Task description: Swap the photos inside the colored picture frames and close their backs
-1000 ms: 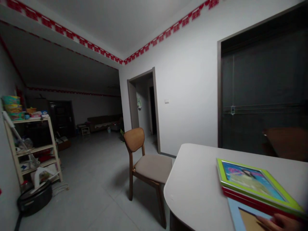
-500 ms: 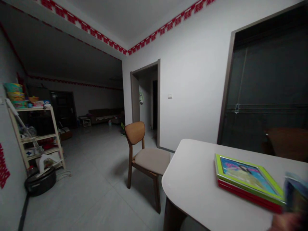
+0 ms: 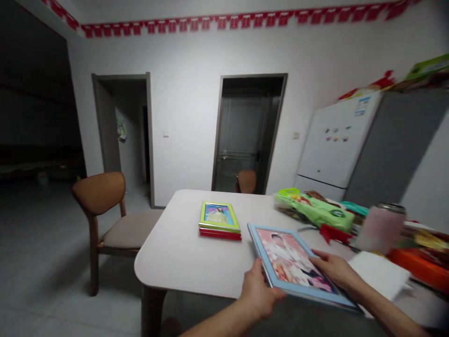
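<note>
A light-blue picture frame [image 3: 277, 283] with a pinkish photo is held tilted over the table's front edge. My left hand [image 3: 257, 290] grips its near left corner, thumb along the border and fingers at the left side. On the right side, my right hand [image 3: 336, 269] holds the frame too, its fingertips over the photo; the part of that hand behind the frame is hidden. To the left, on the white table [image 3: 182, 262], lies a small stack of picture frames, a lime-green frame [image 3: 219, 226] above red-edged ones [image 3: 220, 235].
Right of the frame are white paper [image 3: 380, 271], a pink jar [image 3: 382, 229], a green packet [image 3: 315, 210] and an orange item [image 3: 421, 269]. A wooden chair [image 3: 100, 192] stands at the table's left end. Behind are a doorway and a fridge [image 3: 336, 140].
The view has swung right, so the stack now appears nearer the middle. Both hands and the blue picture frame are now plainly in view; earlier only a blurred hand and object showed at the right edge.
</note>
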The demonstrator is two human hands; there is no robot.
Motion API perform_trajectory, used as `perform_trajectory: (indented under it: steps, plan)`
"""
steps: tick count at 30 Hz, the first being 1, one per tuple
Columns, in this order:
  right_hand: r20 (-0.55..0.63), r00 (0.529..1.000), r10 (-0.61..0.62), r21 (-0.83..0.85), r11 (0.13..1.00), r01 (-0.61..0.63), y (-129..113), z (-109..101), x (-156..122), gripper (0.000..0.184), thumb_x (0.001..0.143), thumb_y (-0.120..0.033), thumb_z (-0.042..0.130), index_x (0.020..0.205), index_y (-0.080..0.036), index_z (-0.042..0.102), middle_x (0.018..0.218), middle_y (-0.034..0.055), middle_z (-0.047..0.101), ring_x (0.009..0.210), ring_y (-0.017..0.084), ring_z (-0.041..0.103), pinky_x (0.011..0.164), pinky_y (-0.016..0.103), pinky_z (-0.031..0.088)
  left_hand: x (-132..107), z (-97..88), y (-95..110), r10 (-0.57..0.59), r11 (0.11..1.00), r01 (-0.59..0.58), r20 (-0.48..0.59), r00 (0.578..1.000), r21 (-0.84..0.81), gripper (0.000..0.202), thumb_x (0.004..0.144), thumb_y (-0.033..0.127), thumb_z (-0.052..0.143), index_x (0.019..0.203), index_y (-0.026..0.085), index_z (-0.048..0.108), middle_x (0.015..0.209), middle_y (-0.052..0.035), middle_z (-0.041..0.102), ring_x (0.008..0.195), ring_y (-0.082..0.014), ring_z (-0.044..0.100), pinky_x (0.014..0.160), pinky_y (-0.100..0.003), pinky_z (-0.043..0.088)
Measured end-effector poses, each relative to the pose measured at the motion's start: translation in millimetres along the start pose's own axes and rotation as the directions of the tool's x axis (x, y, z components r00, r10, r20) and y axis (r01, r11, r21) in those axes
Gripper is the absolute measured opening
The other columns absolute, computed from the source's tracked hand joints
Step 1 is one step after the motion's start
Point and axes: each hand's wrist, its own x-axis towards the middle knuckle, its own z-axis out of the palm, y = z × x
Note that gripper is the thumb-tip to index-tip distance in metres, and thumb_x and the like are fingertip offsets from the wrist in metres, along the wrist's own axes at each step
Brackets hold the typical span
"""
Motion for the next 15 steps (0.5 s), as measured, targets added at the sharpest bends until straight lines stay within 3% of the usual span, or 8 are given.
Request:
perform_trajectory:
  steps: [2,10,13,15]
  plan:
    - [0.090,0.996,-0.016,-0.025,1.000,0.018,8.8,0.4,9.5,0.041,0.067,-0.029,0.044,0.099,-0.008,0.060,0.083,0.0106,0.067,0.075,0.021,0.062,0.067,0.025,0.045,5.6,7.3,-10.2,0.019,0.986,-0.017,-0.011,1.000,0.164,0.048,0.051,0.001,0.059,0.096,0.016,0.052,0.091,-0.0031,0.063,0.079,-0.0180,0.057,0.065,-0.024,0.044]
    - [0.008,0.997,-0.074,-0.262,0.962,0.074,26.6,20.1,24.8,0.038,0.065,-0.031,0.044,0.094,-0.015,0.063,0.088,0.0100,0.066,0.084,0.024,0.059,0.071,0.029,0.043,25.2,4.8,-22.4,0.098,0.925,-0.067,-0.065,0.993,0.374,0.033,0.053,0.004,0.055,0.084,0.017,0.060,0.091,-0.0056,0.062,0.085,-0.0233,0.053,0.077,-0.031,0.037]
    - [0.008,0.997,-0.082,-0.325,0.942,0.080,19.4,20.8,23.4,0.040,0.064,-0.027,0.045,0.096,-0.010,0.062,0.091,0.0147,0.065,0.085,0.028,0.058,0.072,0.033,0.042,23.8,-0.6,-22.7,0.086,0.929,-0.058,-0.061,0.994,0.366,0.037,0.051,0.004,0.056,0.086,0.017,0.061,0.091,-0.0058,0.062,0.085,-0.0233,0.054,0.078,-0.030,0.037]
    - [-0.007,0.993,-0.114,-0.355,0.929,0.104,2.3,26.9,19.8,0.042,0.066,-0.026,0.043,0.100,-0.006,0.060,0.094,0.0185,0.062,0.088,0.030,0.057,0.075,0.036,0.041,22.7,-11.2,-22.8,0.069,0.938,-0.030,-0.104,0.992,0.345,0.044,0.050,0.005,0.059,0.093,0.015,0.059,0.097,-0.0081,0.061,0.093,-0.0252,0.051,0.084,-0.030,0.034]
